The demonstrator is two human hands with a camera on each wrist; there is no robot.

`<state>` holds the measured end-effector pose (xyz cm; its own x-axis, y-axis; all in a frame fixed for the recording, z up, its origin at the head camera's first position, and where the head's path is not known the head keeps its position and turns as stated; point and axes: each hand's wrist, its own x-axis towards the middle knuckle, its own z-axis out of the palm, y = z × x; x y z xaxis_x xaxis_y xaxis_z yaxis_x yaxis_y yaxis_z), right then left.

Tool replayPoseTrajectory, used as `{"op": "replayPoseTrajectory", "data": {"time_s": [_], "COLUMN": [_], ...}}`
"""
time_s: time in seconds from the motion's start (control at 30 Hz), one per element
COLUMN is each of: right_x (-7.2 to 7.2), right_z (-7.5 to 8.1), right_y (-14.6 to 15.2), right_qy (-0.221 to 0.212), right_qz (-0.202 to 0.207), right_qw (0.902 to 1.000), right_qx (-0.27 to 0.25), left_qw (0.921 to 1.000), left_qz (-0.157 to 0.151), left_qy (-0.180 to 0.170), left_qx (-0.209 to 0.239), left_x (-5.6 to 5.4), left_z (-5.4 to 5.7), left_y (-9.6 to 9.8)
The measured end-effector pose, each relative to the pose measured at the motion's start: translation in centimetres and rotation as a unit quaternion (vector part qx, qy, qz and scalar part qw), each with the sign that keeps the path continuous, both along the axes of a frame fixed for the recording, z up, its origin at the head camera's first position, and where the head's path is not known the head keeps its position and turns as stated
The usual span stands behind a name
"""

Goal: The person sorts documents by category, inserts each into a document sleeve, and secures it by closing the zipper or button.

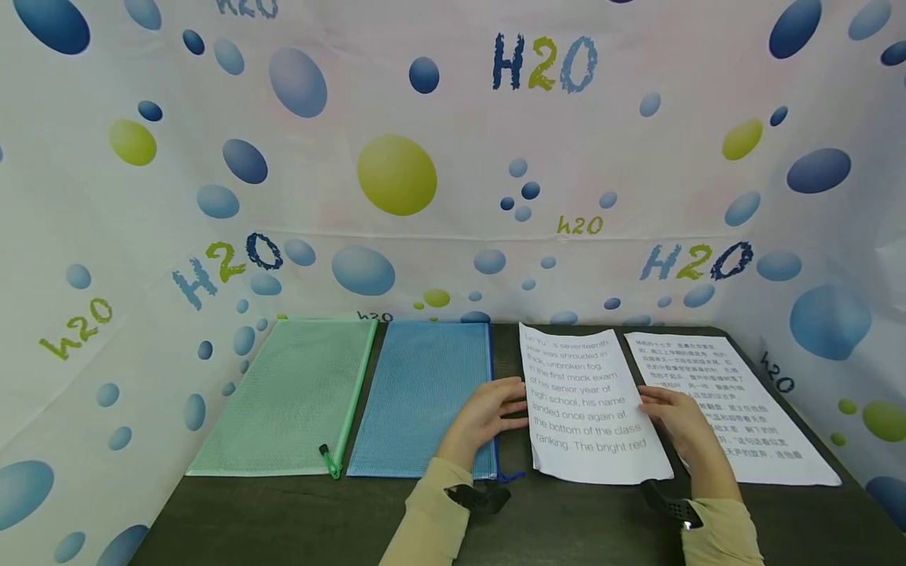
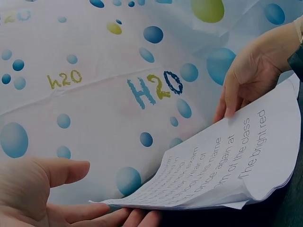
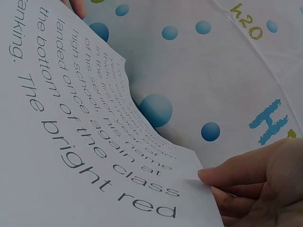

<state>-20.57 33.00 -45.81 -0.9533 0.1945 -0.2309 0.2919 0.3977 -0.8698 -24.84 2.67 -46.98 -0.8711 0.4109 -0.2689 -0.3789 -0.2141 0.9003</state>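
A small stack of printed English sheets (image 1: 583,409) is lifted slightly off the dark table, its edges bent upward. At its right edge my right hand (image 1: 683,420) pinches the paper (image 3: 109,142), thumb on top and fingers beneath. My left hand (image 1: 484,417) is at the left edge. In the left wrist view the left hand's fingers (image 2: 102,217) lie straight under the paper, and the thumb stands well away from it. The right hand (image 2: 255,68) also shows there across the sheets. Beside it on the table lies a page of Chinese text (image 1: 750,424).
A blue mesh zip pouch (image 1: 418,393) lies left of the sheets, partly behind my left forearm. Farther left is a green mesh zip pouch (image 1: 290,401) with a green zip pull. A white curtain (image 1: 453,236) with printed dots and lettering encloses the dark table (image 1: 283,519).
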Motion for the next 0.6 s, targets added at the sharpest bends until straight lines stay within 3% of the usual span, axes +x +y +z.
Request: {"op": "replayPoseTrajectory", "data": {"time_s": [0.2,0.37,0.6], "right_x": [0.12,0.12,0.20], "right_z": [-0.01,-0.30,-0.16], "right_y": [-0.05,-0.04,0.21], "right_qy": [0.005,0.022,0.034], "right_qz": [0.002,-0.021,-0.040], "right_qw": [1.0000,0.9995,0.9980], "right_qx": [0.002,0.000,-0.035], "left_qw": [1.0000,0.9998,0.9994], "left_qz": [-0.001,-0.009,-0.011], "left_qy": [-0.001,0.005,0.016], "left_qx": [-0.006,-0.019,-0.029], "left_x": [0.10,0.06,-0.06], "left_z": [0.40,0.60,0.58], "left_y": [-0.05,-0.11,-0.25]}}
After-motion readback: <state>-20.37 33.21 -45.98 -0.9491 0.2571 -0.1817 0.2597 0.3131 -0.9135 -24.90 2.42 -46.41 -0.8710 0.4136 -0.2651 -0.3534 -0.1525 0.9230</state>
